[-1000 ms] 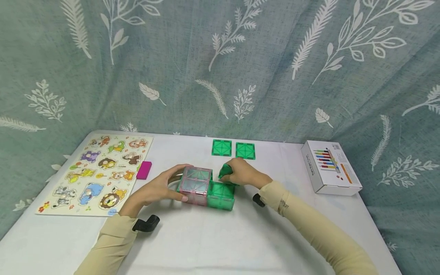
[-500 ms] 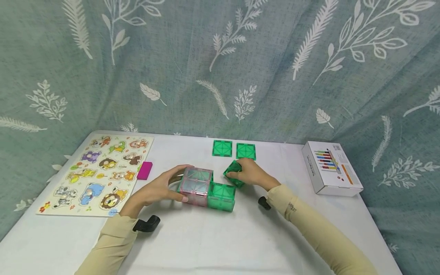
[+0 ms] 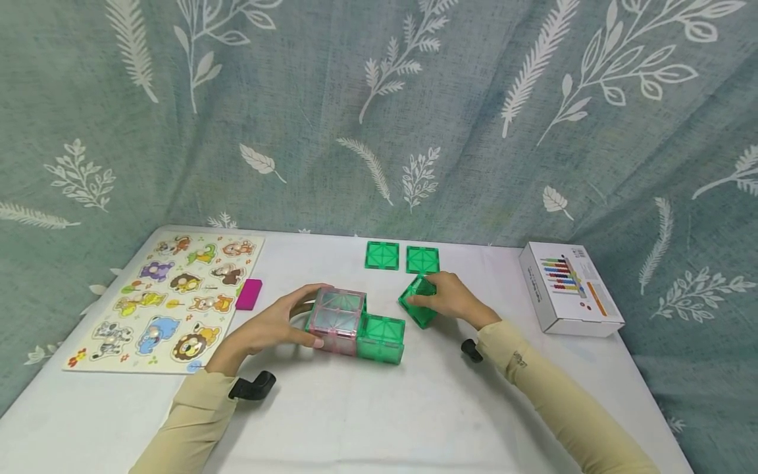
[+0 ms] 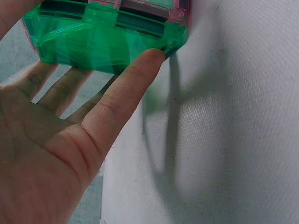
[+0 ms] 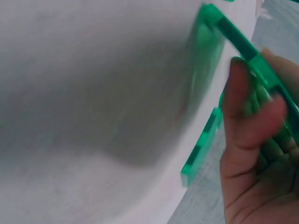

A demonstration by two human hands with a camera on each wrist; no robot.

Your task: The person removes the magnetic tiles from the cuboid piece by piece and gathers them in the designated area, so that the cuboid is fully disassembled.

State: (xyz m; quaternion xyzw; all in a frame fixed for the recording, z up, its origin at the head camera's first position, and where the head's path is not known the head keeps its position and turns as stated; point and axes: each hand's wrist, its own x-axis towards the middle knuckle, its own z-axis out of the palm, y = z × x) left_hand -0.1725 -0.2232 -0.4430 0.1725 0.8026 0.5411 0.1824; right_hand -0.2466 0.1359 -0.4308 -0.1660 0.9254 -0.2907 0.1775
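Note:
In the head view, a transparent pink cube of magnetic tiles (image 3: 339, 315) stands joined to a lower green box of tiles (image 3: 381, 337) on its right. My left hand (image 3: 269, 327) holds the pink cube from the left, thumb at the front and fingers behind. The left wrist view shows the green side wall (image 4: 88, 44) of the cube against those fingers. Right of the boxes, my right hand (image 3: 448, 297) pinches a green square magnetic tile (image 3: 418, 304), tilted and apart from them. That tile's edge (image 5: 236, 39) shows between the fingers in the right wrist view.
Two green tiles (image 3: 382, 255) (image 3: 423, 260) lie flat at the table's back. An animal puzzle board (image 3: 162, 299) and a magenta block (image 3: 249, 294) lie left. A white box (image 3: 571, 289) stands right, and a patterned curtain (image 3: 379, 118) hangs behind the table.
My right hand has moved right, carrying the green tile away from the green box. My left hand and the joined boxes have stayed put.

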